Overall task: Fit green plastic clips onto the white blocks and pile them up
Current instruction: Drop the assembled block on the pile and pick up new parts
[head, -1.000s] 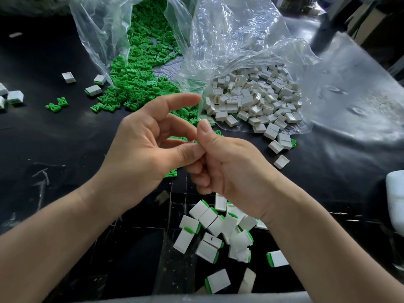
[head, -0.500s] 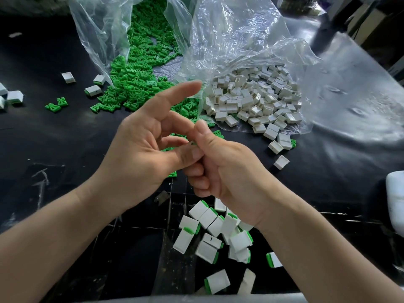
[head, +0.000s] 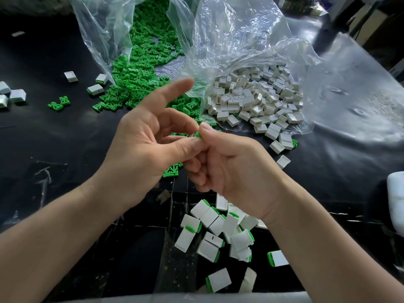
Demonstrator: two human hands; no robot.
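**Clip pinched between both hands, any block out of sight**

At the centre of the view only a sliver of a green clip (head: 197, 134) shows, caught where the left hand (head: 148, 149) and right hand (head: 236, 169) meet. The right thumb presses on it from above, with the other right fingers curled under. The left thumb and a bent middle finger close on it from the 9 o'clock side, and the left forefinger sticks out straight toward 12. Whether a white block sits inside that hold cannot be told, as the fingers cover it. Another clip (head: 172, 171) on the black table (head: 54, 149) peeps out from under the left palm.

At 6 o'clock lies the pile of clipped blocks (head: 218, 228), its upper right part hidden by the right wrist. At 11 to 12 o'clock a heap of green clips (head: 140, 84) spills from a clear bag (head: 105, 29). At 1 o'clock a heap of white blocks (head: 255, 99) lies in a second bag (head: 240, 40), partly veiled by its film. Some stray blocks (head: 13, 96) are cut off at the 9 o'clock edge. A white object (head: 395, 200) at 3 o'clock is too cropped to identify.
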